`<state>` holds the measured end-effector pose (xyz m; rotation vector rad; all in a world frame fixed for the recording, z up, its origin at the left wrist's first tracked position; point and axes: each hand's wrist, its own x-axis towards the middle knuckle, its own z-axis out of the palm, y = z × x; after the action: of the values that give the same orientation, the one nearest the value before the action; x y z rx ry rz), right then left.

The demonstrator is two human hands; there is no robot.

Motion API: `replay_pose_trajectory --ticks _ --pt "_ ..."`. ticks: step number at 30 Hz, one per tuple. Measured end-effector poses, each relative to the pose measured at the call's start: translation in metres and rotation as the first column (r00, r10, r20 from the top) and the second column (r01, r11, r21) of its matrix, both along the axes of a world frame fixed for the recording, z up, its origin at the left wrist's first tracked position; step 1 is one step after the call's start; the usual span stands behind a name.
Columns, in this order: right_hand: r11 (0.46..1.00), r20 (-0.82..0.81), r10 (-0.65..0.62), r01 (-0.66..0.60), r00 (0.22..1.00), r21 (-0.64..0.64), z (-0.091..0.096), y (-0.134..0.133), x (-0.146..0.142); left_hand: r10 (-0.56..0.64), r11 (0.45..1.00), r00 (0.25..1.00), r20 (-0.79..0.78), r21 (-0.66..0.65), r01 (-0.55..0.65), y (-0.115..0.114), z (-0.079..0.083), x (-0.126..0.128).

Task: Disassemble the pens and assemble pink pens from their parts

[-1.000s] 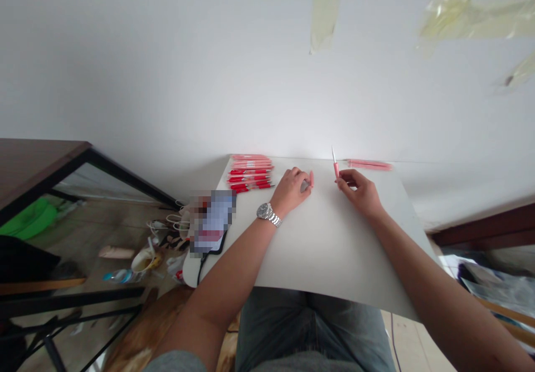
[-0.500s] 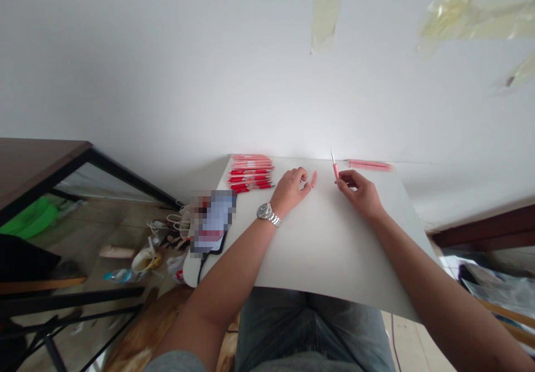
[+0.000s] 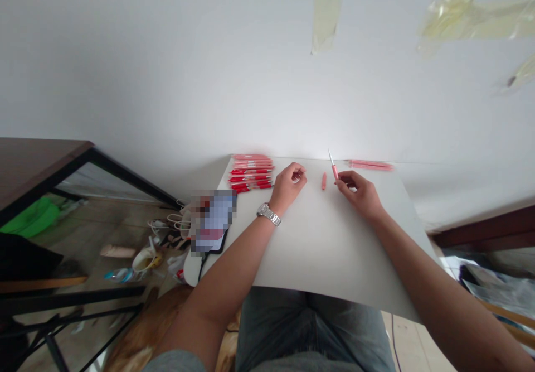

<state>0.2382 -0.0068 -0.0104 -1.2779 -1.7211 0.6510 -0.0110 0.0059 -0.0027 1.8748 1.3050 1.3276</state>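
Note:
My right hand [image 3: 360, 194] is closed round the lower end of a pink pen [image 3: 335, 172], pinched between thumb and fingers. A thin pale tip projects from the pen toward the wall. Left of it, a short pink pen cap [image 3: 324, 181] lies on the white table [image 3: 321, 249], touched by neither hand. My left hand [image 3: 288, 185], with a metal watch on the wrist, hovers or rests left of the cap. Its fingers are loosely curled, thumb apart, with nothing visible between them.
Red and pink pens [image 3: 251, 172] lie in a row at the table's back left. More pink sticks [image 3: 370, 165] lie at the back right. A phone [image 3: 214, 221], blurred out, sits with a cable at the left edge. The wall [image 3: 267, 82] rises directly behind the table.
The pink cap now lies farther right, apart from my left hand, which has drawn back a little to the left. My right hand keeps the pen, its tip tilted slightly more left.

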Motion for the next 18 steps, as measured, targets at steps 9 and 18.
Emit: replay_pose_trajectory --ticks 9,18 --pt "1.0 0.008 0.006 -0.006 1.0 0.006 -0.003 0.002 0.001 -0.057 0.995 0.943 0.328 -0.054 0.079 0.01 -0.003 -0.001" --pt "0.997 0.005 0.038 -0.038 0.999 -0.07 0.002 -0.001 -0.001 -0.028 0.983 0.869 0.493 -0.143 0.113 0.013 -0.008 0.001"
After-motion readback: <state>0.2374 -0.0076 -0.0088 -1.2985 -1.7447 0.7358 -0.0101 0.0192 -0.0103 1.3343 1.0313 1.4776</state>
